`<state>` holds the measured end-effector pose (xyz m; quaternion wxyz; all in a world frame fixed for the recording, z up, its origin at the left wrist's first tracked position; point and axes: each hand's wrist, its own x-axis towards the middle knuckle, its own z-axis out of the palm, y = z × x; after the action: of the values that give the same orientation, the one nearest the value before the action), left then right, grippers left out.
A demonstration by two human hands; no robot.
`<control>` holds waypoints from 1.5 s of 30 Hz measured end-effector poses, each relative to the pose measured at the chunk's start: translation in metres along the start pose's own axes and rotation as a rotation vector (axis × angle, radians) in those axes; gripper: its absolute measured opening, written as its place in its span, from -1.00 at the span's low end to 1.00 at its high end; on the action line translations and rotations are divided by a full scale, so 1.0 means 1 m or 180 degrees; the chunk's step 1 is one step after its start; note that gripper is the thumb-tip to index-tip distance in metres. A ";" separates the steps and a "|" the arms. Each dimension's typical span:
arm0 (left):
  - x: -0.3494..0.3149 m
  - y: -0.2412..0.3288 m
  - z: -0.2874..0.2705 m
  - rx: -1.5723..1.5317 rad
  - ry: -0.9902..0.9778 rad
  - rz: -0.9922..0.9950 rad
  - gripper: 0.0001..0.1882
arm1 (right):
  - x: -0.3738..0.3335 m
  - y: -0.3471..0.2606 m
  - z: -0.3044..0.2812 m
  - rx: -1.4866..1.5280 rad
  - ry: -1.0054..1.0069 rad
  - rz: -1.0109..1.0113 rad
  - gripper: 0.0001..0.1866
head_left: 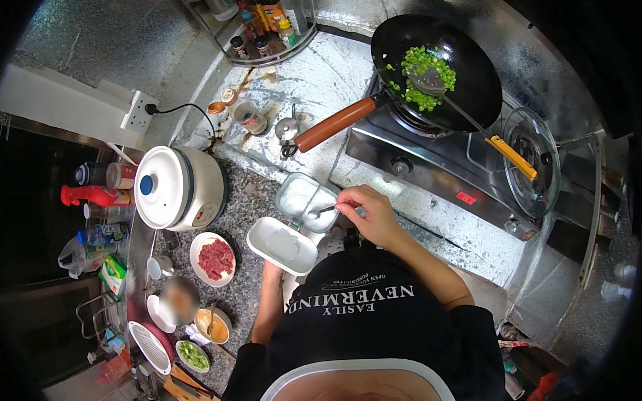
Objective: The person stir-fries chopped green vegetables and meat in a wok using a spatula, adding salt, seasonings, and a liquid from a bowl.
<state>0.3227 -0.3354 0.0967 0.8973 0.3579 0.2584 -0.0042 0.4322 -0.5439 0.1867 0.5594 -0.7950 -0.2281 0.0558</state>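
A two-compartment seasoning box (292, 182) with white powder in it stands open at the counter's edge. Its white lid (254, 237) is swung back toward me. My left hand (272, 270) holds the box from beneath the lid, its fingers mostly hidden. Pinched in my right hand (368, 213) is a small spoon (324, 211), its bowl dipped into the right compartment. Beyond, a black wok (472, 75) sits tilted on the gas stove (376, 152) with chopped green peppers (418, 59) inside. A yellow-handled spatula (512, 158) rests across the wok.
A glass lid (545, 147) leans at the stove's right. To the left stand a white rice cooker (166, 188), a plate of red meat (215, 261), a bowl of orange liquid (216, 330) and a knife (190, 389). Glass jars (249, 118) stand behind.
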 end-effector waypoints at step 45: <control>0.042 -0.029 0.004 0.1137 -0.0156 -0.0396 -0.75 | -0.014 0.030 -0.040 0.1809 0.0186 0.1411 -0.88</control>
<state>0.3555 -0.3521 0.0606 0.8236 0.4945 0.2532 -0.1143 0.4426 -0.5925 0.1716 0.7386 -0.6391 -0.0094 0.2142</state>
